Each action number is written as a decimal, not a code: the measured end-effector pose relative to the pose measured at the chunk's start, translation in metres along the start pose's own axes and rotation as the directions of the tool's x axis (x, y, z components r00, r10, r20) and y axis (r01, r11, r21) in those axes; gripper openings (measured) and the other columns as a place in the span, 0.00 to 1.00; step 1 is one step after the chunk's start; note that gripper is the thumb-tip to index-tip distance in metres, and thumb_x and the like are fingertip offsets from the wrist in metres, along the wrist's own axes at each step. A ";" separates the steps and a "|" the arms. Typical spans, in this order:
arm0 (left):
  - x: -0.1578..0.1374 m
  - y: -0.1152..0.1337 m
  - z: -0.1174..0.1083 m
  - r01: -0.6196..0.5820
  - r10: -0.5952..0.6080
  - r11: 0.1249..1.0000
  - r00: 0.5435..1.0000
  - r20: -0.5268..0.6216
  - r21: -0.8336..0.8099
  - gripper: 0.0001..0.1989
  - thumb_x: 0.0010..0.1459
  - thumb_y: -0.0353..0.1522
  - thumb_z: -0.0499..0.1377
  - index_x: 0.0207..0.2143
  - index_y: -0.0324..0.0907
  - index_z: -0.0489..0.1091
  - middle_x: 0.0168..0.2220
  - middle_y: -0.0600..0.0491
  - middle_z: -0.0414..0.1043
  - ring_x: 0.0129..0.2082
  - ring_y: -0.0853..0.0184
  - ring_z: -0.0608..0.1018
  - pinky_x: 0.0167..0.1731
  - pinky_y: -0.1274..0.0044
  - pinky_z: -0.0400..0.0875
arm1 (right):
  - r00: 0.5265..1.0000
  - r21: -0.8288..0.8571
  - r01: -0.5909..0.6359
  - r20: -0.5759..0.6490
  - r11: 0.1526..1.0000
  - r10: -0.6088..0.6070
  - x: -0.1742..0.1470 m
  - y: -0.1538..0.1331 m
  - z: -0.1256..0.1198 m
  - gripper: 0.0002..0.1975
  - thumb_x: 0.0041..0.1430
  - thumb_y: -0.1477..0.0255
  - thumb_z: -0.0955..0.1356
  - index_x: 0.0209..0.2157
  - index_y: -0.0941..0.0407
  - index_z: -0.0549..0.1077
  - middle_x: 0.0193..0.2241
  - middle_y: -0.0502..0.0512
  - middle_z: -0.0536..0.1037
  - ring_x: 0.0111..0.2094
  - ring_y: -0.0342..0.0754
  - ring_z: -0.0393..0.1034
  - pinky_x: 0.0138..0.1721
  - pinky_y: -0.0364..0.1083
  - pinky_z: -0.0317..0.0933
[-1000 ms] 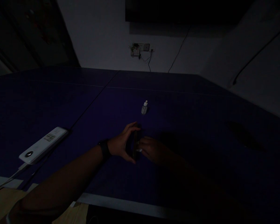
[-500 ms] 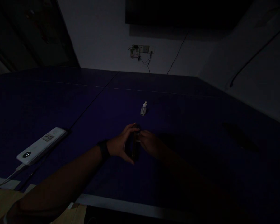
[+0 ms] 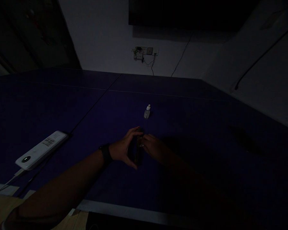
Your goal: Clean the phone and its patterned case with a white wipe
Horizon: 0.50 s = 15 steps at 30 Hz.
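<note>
My left hand [image 3: 123, 148], a dark band at its wrist, grips a thin dark flat object [image 3: 137, 150] by its two ends, thumb at the near end and fingers at the far end. The object stands on edge; its kind is too dark to make out. Against its right side, my right hand [image 3: 155, 147] is closed, with a small pale bit showing at the fingertips. What the right fingers hold, if anything, is hidden. Just beyond both hands, a small clear dropper bottle [image 3: 147, 113] with a white top stands upright on the dark blue table [image 3: 105, 111].
A white power bank [image 3: 42, 150] with a cable lies at the left. Toward the right lies a dark flat object [image 3: 246, 140], barely visible. Wall sockets [image 3: 146, 51] with plugs and cords are behind the table, below a dark screen [image 3: 182, 14]. The room is dim.
Both hands keep nearly the same pose. Less of the pale bit shows at my right fingertips. The whole view has shifted slightly.
</note>
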State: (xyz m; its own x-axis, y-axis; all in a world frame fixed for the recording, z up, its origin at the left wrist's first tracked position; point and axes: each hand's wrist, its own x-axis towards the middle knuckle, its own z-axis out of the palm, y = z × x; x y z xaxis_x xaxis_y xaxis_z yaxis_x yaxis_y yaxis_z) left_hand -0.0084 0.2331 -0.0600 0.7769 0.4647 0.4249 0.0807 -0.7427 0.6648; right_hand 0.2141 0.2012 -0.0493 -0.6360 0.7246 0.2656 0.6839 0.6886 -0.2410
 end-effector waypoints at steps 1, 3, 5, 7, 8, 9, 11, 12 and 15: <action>0.000 0.000 0.000 0.003 -0.003 1.000 1.000 0.000 0.001 0.71 0.24 0.54 0.77 0.68 0.50 0.44 0.70 0.34 0.37 0.69 0.34 0.48 0.63 0.43 0.51 | 1.000 0.001 0.021 0.015 1.000 -0.021 -0.001 -0.001 0.000 0.09 0.63 0.83 0.64 0.39 0.59 0.75 0.40 0.59 0.75 0.41 0.53 0.69 0.45 0.52 0.65; 0.000 0.000 0.000 0.007 -0.007 1.000 1.000 0.005 0.004 0.72 0.24 0.54 0.77 0.68 0.50 0.44 0.69 0.34 0.37 0.69 0.34 0.47 0.62 0.42 0.51 | 0.994 0.031 0.096 0.041 0.995 -0.098 -0.004 -0.004 -0.001 0.08 0.62 0.82 0.66 0.39 0.58 0.75 0.39 0.58 0.76 0.42 0.52 0.70 0.46 0.50 0.65; 0.000 0.000 0.000 0.007 -0.007 1.000 1.000 0.008 0.008 0.72 0.24 0.54 0.77 0.68 0.50 0.44 0.69 0.34 0.38 0.70 0.34 0.47 0.62 0.42 0.51 | 0.980 0.070 0.184 0.059 0.980 -0.189 -0.007 -0.006 -0.003 0.07 0.62 0.81 0.67 0.39 0.58 0.76 0.39 0.57 0.76 0.42 0.51 0.70 0.45 0.49 0.65; 0.000 0.000 0.000 0.001 -0.001 1.000 1.000 0.008 0.006 0.71 0.24 0.54 0.77 0.68 0.51 0.44 0.70 0.35 0.38 0.70 0.34 0.48 0.62 0.42 0.51 | 0.972 0.079 0.225 0.050 0.971 -0.229 -0.008 -0.006 -0.004 0.07 0.62 0.81 0.67 0.39 0.58 0.76 0.39 0.57 0.76 0.42 0.51 0.70 0.44 0.48 0.66; 0.000 0.000 0.000 -0.002 0.002 1.000 1.000 0.007 0.003 0.71 0.24 0.54 0.77 0.68 0.51 0.44 0.70 0.35 0.38 0.70 0.35 0.48 0.63 0.43 0.51 | 0.978 0.059 0.205 0.033 0.977 -0.207 -0.007 -0.005 -0.004 0.07 0.63 0.81 0.67 0.39 0.58 0.77 0.39 0.57 0.76 0.41 0.51 0.70 0.44 0.48 0.66; 0.000 0.001 -0.001 -0.005 0.005 1.000 1.000 0.006 0.000 0.71 0.25 0.54 0.77 0.68 0.51 0.44 0.70 0.35 0.38 0.70 0.35 0.48 0.63 0.43 0.51 | 0.985 0.033 0.169 0.013 0.985 -0.170 -0.005 -0.004 -0.003 0.08 0.64 0.80 0.66 0.39 0.58 0.77 0.39 0.58 0.76 0.41 0.51 0.70 0.44 0.49 0.66; 0.000 0.001 -0.001 -0.008 0.008 1.000 1.000 0.007 -0.005 0.70 0.26 0.54 0.77 0.68 0.50 0.45 0.70 0.35 0.39 0.70 0.36 0.48 0.63 0.44 0.50 | 0.996 -0.017 0.089 -0.019 0.996 -0.089 0.000 0.000 -0.002 0.10 0.65 0.81 0.64 0.40 0.58 0.77 0.41 0.59 0.77 0.40 0.51 0.70 0.43 0.50 0.66; 0.000 0.001 -0.001 -0.009 0.009 1.000 1.000 0.005 -0.008 0.70 0.26 0.54 0.77 0.68 0.51 0.45 0.70 0.36 0.39 0.70 0.36 0.48 0.64 0.44 0.50 | 0.998 -0.031 0.064 -0.026 0.997 -0.065 0.002 0.001 -0.001 0.10 0.66 0.81 0.64 0.40 0.59 0.77 0.41 0.59 0.77 0.40 0.51 0.70 0.43 0.50 0.66; 0.000 0.001 -0.001 -0.004 0.004 1.000 1.000 0.005 -0.019 0.70 0.26 0.53 0.77 0.68 0.51 0.45 0.70 0.36 0.39 0.70 0.35 0.48 0.64 0.44 0.50 | 0.996 -0.022 0.095 -0.002 0.995 -0.095 0.004 0.002 -0.002 0.09 0.66 0.80 0.64 0.38 0.58 0.77 0.40 0.59 0.77 0.40 0.51 0.70 0.44 0.50 0.66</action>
State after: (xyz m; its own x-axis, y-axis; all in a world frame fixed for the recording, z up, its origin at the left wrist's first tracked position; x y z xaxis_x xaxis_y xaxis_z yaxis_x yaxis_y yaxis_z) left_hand -0.0089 0.2328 -0.0586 0.7800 0.4596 0.4246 0.0658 -0.7351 0.6748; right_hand 0.2138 0.2057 -0.0474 -0.6970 0.6560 0.2895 0.6283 0.7533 -0.1944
